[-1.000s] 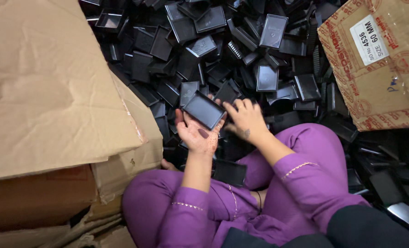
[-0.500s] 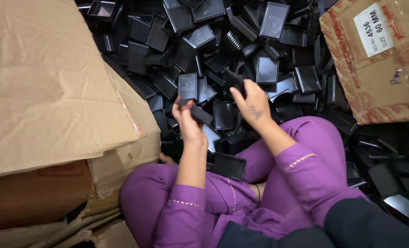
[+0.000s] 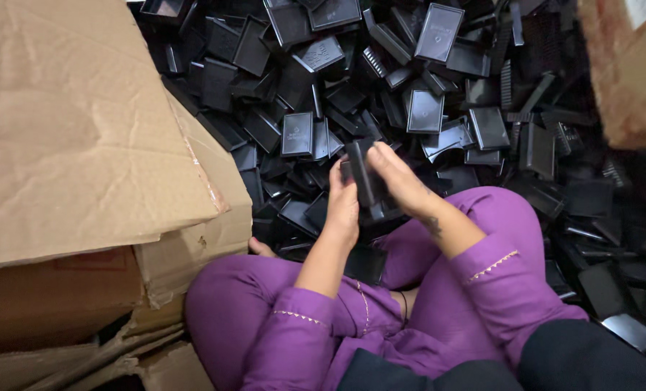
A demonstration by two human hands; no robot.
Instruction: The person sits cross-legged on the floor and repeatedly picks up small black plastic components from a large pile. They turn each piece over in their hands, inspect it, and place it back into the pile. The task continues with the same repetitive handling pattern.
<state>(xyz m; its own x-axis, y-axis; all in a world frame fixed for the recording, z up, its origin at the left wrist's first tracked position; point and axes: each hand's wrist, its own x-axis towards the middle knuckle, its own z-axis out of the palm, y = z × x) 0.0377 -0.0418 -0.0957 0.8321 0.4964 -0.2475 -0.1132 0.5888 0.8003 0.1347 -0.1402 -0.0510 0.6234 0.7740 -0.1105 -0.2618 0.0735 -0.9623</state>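
Gripping one upright black plastic piece (image 3: 364, 174) between left hand (image 3: 343, 206) and right hand (image 3: 399, 181), fingers closed on it, above purple-clad knees (image 3: 482, 239), heap of black trays (image 3: 381, 87) beyond piece, cardboard box (image 3: 84, 130) left of piece.

Brown cardboard box (image 3: 84, 130) left; another, blurred, perhaps labelled (image 3: 627, 72), upper right.

Cardboard box (image 3: 84, 130) beside heaped black plastic cases (image 3: 439, 80).

Left hand (image 3: 343, 206) and right hand (image 3: 397, 181) both grip one flat black rectangular plastic case (image 3: 362, 174), held edge-up above purple-clothed knees, in front of a heap of identical black plastic cases (image 3: 424, 108), with a large brown cardboard box (image 3: 84, 137) at left.
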